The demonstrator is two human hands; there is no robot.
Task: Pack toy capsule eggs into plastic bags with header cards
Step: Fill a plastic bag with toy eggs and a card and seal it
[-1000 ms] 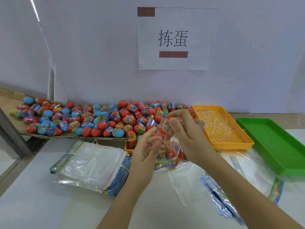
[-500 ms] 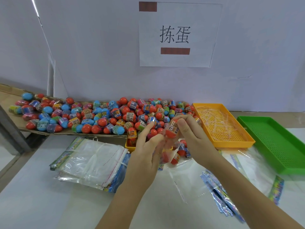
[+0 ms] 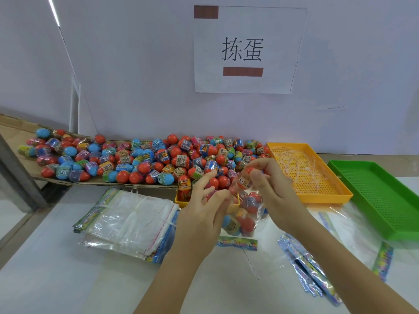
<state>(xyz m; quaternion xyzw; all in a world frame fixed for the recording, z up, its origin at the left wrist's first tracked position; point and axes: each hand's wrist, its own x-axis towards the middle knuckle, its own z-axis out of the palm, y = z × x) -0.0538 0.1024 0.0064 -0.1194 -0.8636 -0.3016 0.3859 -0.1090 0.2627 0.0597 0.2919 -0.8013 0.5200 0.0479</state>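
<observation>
Fig.: R hand (image 3: 271, 189), pinching an orange egg (image 3: 246, 177), has reached the mouth of the bag (image 3: 246, 219) pinched open by L hand (image 3: 204, 211) just beside it; bag prob. near full.

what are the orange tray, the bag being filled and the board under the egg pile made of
orange tray: looks like moulded plastic, matte, perforated grid floor.
bag: thin clear plastic film, glossy and crinkled, eggs showing through.
board: likely corrugated cardboard, dull brown, raw front edge.
</observation>
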